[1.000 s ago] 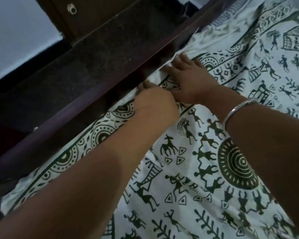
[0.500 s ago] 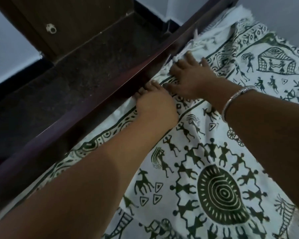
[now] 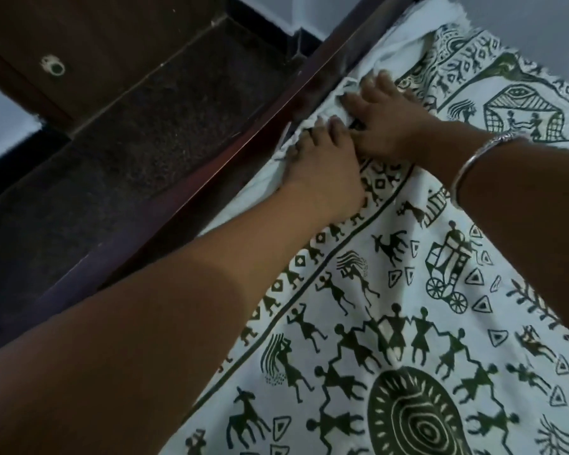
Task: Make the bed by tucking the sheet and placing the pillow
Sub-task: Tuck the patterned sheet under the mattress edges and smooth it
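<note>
A white sheet (image 3: 358, 277) printed with dark green folk figures covers the bed. Its edge runs along the dark wooden bed rail (image 3: 191, 205) on the left. My left hand (image 3: 322, 172) lies palm down on the sheet's edge, fingers pushed toward the gap at the rail. My right hand (image 3: 391, 123), with a silver bangle on the wrist, presses flat on bunched sheet just beyond it, fingers spread; the two hands touch. Near the far corner the sheet lies rumpled (image 3: 404, 44). No pillow is in view.
Beyond the rail is a dark speckled floor (image 3: 138, 133). A dark wooden door or cabinet panel with a small metal ring (image 3: 53, 65) stands at the top left. A pale wall (image 3: 532, 24) rises behind the bed's far end.
Both hands have slid further along the rail toward the far corner of the bed. The right hand now rests on the bunched edge near the corner, and more of the sheet's centre is in view.
</note>
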Demonstrator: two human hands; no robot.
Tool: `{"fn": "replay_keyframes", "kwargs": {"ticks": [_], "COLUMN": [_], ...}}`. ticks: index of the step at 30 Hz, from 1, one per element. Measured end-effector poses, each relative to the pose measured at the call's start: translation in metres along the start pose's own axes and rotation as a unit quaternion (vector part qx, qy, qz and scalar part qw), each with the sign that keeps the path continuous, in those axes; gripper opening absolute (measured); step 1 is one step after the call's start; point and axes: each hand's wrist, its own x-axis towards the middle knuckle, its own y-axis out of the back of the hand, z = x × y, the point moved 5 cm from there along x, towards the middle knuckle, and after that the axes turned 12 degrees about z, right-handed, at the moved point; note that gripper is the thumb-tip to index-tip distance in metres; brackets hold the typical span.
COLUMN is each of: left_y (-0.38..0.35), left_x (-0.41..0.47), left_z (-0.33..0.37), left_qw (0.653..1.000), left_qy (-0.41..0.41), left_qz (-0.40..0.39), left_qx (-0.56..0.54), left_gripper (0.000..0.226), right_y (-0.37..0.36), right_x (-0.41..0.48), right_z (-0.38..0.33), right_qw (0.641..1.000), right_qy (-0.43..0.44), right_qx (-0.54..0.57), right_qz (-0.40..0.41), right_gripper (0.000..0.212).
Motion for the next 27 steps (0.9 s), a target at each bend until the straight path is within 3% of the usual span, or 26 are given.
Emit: {"fn": "replay_keyframes", "kwargs": {"ticks": [2,5,8,11,17,21,24,27], "left_y": [-0.006,-0.009,-0.006,0.000,-0.011,-0.012,-0.011,-0.015], "left_x": [0.004,0.007,0.013,0.026,0.045,0.048,0.054,0.060], "left_z": [0.000,0.003,0.019,0.033,0.009,0.008,0.027,0.042], "left_qw": [1.000,1.000,0.997,1.000,0.998,0.999,0.999,0.998], "left_qy": [-0.005,0.008,0.034,0.012,-0.038,-0.005,0.050,0.035], "left_qz": [0.007,0.001,-0.039,0.000,0.040,0.043,-0.017,-0.045], "left_qx": [0.003,0.028,0.055,0.024,0.008,-0.001,0.006,0.001], "left_gripper": [0.091,0.091,0.081,0.080,0.094,0.099,0.083,0.076], "right_y": [0.001,0.015,0.019,0.009,0.001,0.006,0.001,-0.002], "right_x": [-0.001,-0.012,-0.012,0.010,0.031,0.047,0.052,0.051], "right_z": [0.001,0.005,0.026,0.033,0.033,0.036,0.039,0.042], "right_qw": [1.000,0.990,0.972,0.988,0.992,0.988,0.988,0.989], "right_qy": [0.016,0.055,-0.025,-0.042,-0.009,0.007,0.021,0.052], "right_qx": [0.003,0.086,0.155,0.122,-0.125,-0.144,-0.139,-0.134], "right_qz": [-0.003,0.099,0.176,0.085,-0.010,-0.048,-0.057,-0.026], "right_gripper": [0.072,0.072,0.065,0.073,0.068,0.076,0.083,0.086]}}
